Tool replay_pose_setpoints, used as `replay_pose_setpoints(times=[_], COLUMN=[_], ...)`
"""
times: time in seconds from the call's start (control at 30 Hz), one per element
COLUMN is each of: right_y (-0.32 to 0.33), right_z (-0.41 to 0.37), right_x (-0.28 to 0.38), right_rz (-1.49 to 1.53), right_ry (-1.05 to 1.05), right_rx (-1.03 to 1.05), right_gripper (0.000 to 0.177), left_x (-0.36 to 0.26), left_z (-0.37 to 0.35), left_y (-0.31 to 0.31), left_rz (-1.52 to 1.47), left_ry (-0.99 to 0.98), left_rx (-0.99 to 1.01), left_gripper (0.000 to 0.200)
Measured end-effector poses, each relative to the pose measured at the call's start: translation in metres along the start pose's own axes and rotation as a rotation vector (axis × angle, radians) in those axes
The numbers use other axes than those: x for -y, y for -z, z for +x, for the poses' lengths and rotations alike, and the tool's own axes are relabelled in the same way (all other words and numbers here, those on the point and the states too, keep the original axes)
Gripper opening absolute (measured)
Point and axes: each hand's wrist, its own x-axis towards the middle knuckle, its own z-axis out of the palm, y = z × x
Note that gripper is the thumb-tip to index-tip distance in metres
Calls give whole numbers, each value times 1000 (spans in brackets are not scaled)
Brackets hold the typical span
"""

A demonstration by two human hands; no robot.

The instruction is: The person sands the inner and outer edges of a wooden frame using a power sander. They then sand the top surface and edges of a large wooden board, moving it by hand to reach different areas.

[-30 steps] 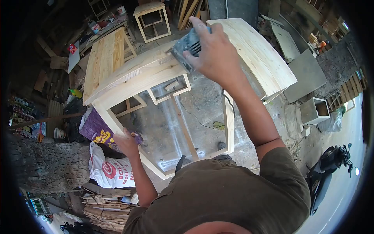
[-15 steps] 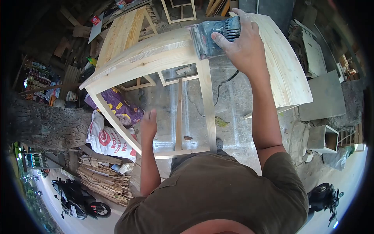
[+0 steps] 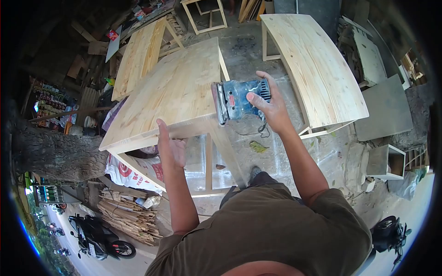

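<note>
The blue electric sander [image 3: 239, 100] sits at the near right corner of the pale pine table [image 3: 175, 92], with its pad against the corner and partly off the wood. Tipped there, it could gouge or round the edge, and the black cord [image 3: 258, 131] hanging beneath could snag the leg. The right hand [image 3: 269, 105] clasps the sander from the right, fingers closed over its top. The left hand [image 3: 169, 145] grips the near edge, one finger straight on the top and the others curled.

Near left: left hand [image 3: 171, 146] open, a finger pointing away. Farther right: right hand [image 3: 272, 108] curled in a grip, arm extended.
</note>
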Motion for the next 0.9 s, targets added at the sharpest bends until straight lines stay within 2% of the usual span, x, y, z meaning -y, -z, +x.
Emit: replay_pose_setpoints(times=[0.13,0.2,0.23,0.27,0.3,0.33,0.4,0.43,0.5,0.57,0.6,0.7,0.8,0.9], right_y=[8,10,12,13,15,20,22,21,18,6,1,-11,-16,-4], right_z=[-48,-78,-87,-99,-113,-125,-151,-164,-182,-191,-194,-183,-164,-177], right_x=[-62,-80,-95,-116,-127,-137,-191,-216,-241,-271,-299,-346,-373,-377], right_rz=[164,287,282,274,263,310,207,161,87,71,9,174,283,335], right_ry=[-173,-372,-385,-407,-441,-574,-545,-521,-632,-710,-659,-749,-852,-918], right_rx=[52,82,66,56,45,78,76,71,84,63,56,92,121,246], right_gripper=[70,68,68,68,69,69,69,70,72,74,73,73,73,76], left_x=[38,71,85,90,96,100,124,147,194,230,253,300,328,340], left_z=[-40,-67,-81,-107,-125,-144,-181,-195,-219,-247,-255,-279,-294,-295], left_y=[32,65,77,82,95,114,150,167,207,242,260,335,365,376], left_rz=[-118,-3,44,39,-10,-60,-171,-175,-168,-161,-163,-93,36,68], left_ry=[98,168,199,180,262,353,561,640,787,770,767,814,779,835], left_rx=[-4,-212,-312,-310,-293,-284,-331,-450,-672,-746,-774,-996,-934,-999], left_gripper=[86,76,71,59,57,56,56,57,60,62,63,62,63,66])
